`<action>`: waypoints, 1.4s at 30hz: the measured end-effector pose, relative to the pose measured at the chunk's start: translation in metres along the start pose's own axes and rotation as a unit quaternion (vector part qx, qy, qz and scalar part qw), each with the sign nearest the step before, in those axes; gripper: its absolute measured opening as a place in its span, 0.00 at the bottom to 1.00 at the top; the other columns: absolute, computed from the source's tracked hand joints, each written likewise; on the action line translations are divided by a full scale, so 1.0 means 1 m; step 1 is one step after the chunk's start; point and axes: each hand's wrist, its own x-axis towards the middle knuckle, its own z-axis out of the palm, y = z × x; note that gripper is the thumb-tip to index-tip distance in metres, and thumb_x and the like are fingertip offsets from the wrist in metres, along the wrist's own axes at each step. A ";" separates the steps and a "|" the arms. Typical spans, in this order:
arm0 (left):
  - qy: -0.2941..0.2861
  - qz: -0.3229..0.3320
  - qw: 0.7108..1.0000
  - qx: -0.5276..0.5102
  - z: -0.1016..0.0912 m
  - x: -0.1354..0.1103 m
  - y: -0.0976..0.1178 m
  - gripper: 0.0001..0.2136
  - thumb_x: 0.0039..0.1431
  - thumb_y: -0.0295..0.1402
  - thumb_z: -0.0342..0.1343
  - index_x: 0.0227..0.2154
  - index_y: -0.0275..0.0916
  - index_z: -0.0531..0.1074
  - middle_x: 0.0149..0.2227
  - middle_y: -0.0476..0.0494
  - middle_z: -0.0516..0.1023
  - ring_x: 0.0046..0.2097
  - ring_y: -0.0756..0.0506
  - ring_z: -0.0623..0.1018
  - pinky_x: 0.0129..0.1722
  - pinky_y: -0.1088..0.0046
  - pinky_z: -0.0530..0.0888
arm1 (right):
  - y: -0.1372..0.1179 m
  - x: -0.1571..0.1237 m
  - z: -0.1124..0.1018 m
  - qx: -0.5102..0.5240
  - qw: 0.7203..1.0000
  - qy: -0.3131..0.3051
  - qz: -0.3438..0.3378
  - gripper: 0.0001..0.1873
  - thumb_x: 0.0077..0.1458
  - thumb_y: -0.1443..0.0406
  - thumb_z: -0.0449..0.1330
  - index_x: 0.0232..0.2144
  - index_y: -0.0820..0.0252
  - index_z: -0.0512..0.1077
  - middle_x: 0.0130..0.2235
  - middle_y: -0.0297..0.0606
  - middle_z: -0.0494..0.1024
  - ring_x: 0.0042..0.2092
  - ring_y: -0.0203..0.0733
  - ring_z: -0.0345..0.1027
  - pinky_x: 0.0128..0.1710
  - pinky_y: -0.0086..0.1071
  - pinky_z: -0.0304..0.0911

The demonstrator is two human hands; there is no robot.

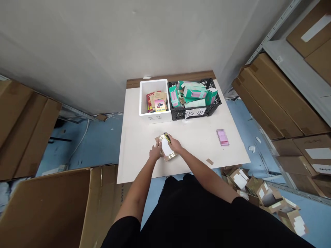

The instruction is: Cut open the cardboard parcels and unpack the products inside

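My right hand point(175, 145) is closed around a slim yellow-and-black tool point(168, 137), its end at the upper edge of a small package point(167, 147) with a white face and shiny tape. My left hand point(155, 152) lies along the package's left edge, fingers touching it; I cannot tell how tightly they are bent around it. The package rests on the white table point(137, 148), nearer its front edge than its back. White surface stretches from my left hand to the table's left edge, and a wider stretch runs rightward to a blurred pink item point(222, 137) near the right edge. A brown scrap point(209, 161) lies close to the front edge. Ahead, past a strip of tabletop, the white box point(140, 100) and black crate point(178, 113) stand side by side, bounding my forward room
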 end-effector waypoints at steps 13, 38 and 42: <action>0.016 0.038 0.999 -0.028 0.009 0.002 -0.009 0.59 0.51 0.57 0.66 0.77 0.55 0.34 0.79 0.44 0.23 0.67 0.25 0.65 0.59 0.48 0.72 | -0.066 0.008 0.016 -0.190 0.973 -0.086 0.097 0.45 0.62 0.70 0.60 0.76 0.53 0.49 0.57 0.49 0.80 0.59 0.56 0.75 0.55 0.41 0.67; 0.065 0.075 0.995 0.026 0.013 -0.003 0.001 0.57 0.50 0.56 0.67 0.77 0.49 0.41 0.79 0.29 0.41 0.66 0.25 0.66 0.59 0.49 0.71 | -0.012 -0.109 0.043 -0.061 0.942 0.099 0.314 0.42 0.73 0.49 0.48 0.77 0.61 0.38 0.54 0.54 0.81 0.54 0.58 0.78 0.50 0.43 0.68; 0.090 0.024 0.996 0.016 0.030 -0.018 0.005 0.52 0.60 0.61 0.55 0.77 0.34 0.44 0.75 0.18 0.49 0.68 0.24 0.66 0.57 0.53 0.72 | -0.009 -0.064 0.048 -0.018 0.942 0.092 0.322 0.43 0.73 0.49 0.47 0.77 0.63 0.36 0.54 0.54 0.81 0.55 0.56 0.79 0.49 0.41 0.70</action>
